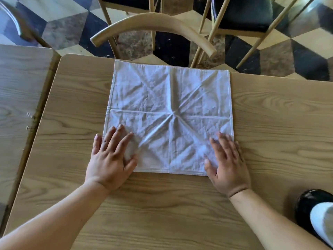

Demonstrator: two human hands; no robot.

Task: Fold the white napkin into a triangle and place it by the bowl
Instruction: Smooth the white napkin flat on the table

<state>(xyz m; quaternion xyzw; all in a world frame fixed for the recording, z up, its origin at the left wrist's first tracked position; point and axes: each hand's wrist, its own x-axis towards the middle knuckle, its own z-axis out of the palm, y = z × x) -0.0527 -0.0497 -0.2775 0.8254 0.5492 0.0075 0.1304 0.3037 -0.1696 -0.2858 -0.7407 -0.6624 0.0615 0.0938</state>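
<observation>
- White napkin (169, 112) lies unfolded, flat, square on the wooden table (270, 123); far edge runs along the table's far edge, roughly centred between left and right.
- Creases cross it: horizontal, vertical and diagonals, meeting near its middle.
- Left hand (111, 159) is flat, fingers spread, palm down on the napkin's near-left corner; little finger is off the cloth on bare wood. Grips nothing.
- Right hand (227, 163) is flat, fingers extended, palm down on the near-right corner; outer edge overhangs onto the table. Grips nothing.
- Dark bowl (310, 208) sits at the table's near-right corner, partly cut by the frame, something white inside; well apart from the napkin.
- Wooden chair (153, 24) stands beyond the far edge; second table (19, 98) abuts the left edge.
</observation>
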